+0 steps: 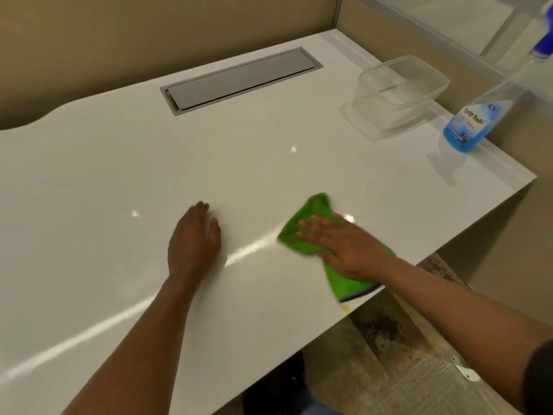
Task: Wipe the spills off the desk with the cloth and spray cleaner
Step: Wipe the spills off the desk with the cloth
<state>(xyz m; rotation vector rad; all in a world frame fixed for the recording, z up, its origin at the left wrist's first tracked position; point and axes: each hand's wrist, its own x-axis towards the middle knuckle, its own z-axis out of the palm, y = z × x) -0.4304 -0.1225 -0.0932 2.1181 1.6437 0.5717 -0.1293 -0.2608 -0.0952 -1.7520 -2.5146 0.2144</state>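
The spray cleaner bottle's (472, 121) trigger head runs off the top-right corner, and its label is too blurred to read. The right hand (344, 247) covers the green cloth's (311, 217) middle.

A crumpled green cloth (311, 232) lies flat on the white desk (149, 181) near its edge at 4 o'clock — the spray cleaner (469, 124), blue liquid low inside, stands upright at 2 o'clock.

Beige partition walls (149, 34); floor (389, 339) apparently stained.
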